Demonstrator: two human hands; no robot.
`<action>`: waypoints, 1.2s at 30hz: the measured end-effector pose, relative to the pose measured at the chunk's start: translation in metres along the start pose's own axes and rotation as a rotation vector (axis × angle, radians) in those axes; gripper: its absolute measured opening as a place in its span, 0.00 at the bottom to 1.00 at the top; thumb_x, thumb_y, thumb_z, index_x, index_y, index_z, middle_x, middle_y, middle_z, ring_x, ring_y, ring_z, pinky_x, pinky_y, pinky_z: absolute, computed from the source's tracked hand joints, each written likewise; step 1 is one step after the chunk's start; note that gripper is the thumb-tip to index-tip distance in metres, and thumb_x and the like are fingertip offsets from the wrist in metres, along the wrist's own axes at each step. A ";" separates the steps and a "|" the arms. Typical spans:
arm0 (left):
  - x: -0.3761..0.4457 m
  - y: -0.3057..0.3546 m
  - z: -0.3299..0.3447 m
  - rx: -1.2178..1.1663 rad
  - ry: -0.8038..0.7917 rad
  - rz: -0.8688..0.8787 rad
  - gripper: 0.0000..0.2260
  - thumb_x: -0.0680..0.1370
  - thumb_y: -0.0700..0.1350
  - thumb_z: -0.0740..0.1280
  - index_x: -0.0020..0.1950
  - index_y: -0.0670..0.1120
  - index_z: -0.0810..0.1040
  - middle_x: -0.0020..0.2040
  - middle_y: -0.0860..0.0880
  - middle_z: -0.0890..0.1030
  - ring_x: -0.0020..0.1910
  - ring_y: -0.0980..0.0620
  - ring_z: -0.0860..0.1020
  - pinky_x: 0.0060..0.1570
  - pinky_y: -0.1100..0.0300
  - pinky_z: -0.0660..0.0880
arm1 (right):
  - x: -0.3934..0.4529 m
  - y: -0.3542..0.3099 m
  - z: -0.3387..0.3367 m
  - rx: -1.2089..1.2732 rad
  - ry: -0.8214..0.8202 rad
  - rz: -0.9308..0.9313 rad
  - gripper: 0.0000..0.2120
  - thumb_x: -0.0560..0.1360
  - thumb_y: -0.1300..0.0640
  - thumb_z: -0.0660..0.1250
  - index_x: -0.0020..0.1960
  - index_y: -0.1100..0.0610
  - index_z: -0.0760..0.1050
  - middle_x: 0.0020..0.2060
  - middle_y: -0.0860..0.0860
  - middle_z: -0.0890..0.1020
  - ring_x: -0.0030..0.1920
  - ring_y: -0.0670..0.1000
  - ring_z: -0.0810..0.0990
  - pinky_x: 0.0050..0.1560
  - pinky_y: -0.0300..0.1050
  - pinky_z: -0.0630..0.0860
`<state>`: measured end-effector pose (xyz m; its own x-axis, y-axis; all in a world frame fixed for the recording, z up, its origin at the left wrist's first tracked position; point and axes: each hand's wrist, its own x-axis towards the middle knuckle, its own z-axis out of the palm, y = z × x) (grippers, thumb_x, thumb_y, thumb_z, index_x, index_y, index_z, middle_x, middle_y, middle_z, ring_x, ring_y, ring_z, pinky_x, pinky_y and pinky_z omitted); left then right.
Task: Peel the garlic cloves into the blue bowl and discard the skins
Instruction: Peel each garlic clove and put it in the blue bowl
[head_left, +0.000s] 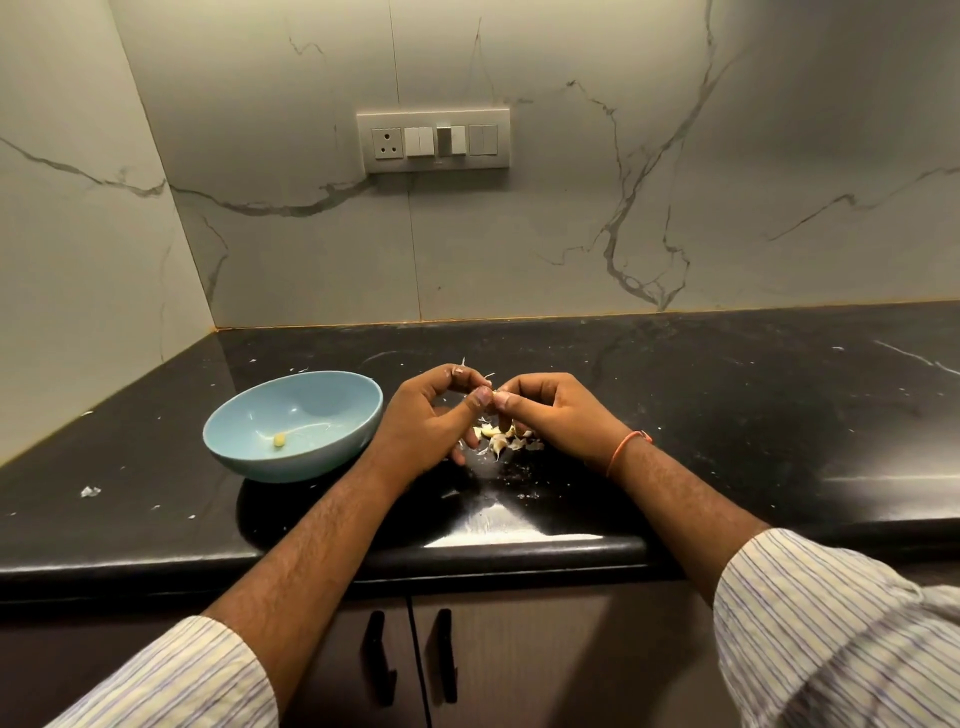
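Note:
A light blue bowl (293, 422) stands on the black counter, left of my hands, with one peeled yellowish clove (279, 440) in it. My left hand (431, 421) and my right hand (556, 415) meet above the counter, and their fingertips pinch a small garlic clove (492, 391) between them. The clove is mostly hidden by my fingers; a wisp of skin sticks up from it. Below my hands lies a small pile of garlic cloves and papery skins (501, 440).
The black counter (727, 415) runs along a marble wall with a switch panel (432, 139). Small skin flakes (90, 491) are scattered over the counter. Its front edge lies near me, above cabinet doors with dark handles (410, 654).

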<state>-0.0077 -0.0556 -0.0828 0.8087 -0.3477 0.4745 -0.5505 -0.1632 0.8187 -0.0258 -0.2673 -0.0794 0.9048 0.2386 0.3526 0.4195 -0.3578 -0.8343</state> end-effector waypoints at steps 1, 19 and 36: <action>0.001 0.000 0.000 0.004 -0.003 -0.013 0.08 0.82 0.44 0.72 0.59 0.43 0.81 0.47 0.46 0.86 0.34 0.48 0.84 0.29 0.57 0.82 | 0.000 0.000 0.000 -0.007 0.012 -0.017 0.11 0.83 0.53 0.69 0.52 0.61 0.84 0.42 0.53 0.86 0.42 0.45 0.82 0.50 0.43 0.81; 0.001 -0.002 0.003 0.025 0.009 -0.011 0.05 0.84 0.44 0.68 0.56 0.44 0.80 0.38 0.46 0.83 0.32 0.53 0.82 0.27 0.59 0.81 | -0.006 0.000 0.013 -0.575 0.424 -0.466 0.07 0.78 0.50 0.73 0.50 0.51 0.89 0.35 0.46 0.86 0.33 0.45 0.81 0.35 0.48 0.79; 0.002 0.001 0.005 -0.125 0.030 -0.139 0.06 0.83 0.44 0.71 0.57 0.42 0.82 0.46 0.44 0.84 0.39 0.52 0.85 0.33 0.60 0.83 | -0.007 0.002 0.007 -0.551 0.404 -0.425 0.08 0.76 0.52 0.78 0.54 0.52 0.89 0.41 0.45 0.88 0.37 0.40 0.82 0.40 0.39 0.81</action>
<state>-0.0078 -0.0609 -0.0829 0.8820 -0.3022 0.3617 -0.4045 -0.0912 0.9100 -0.0313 -0.2632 -0.0867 0.5718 0.1475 0.8071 0.6146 -0.7286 -0.3023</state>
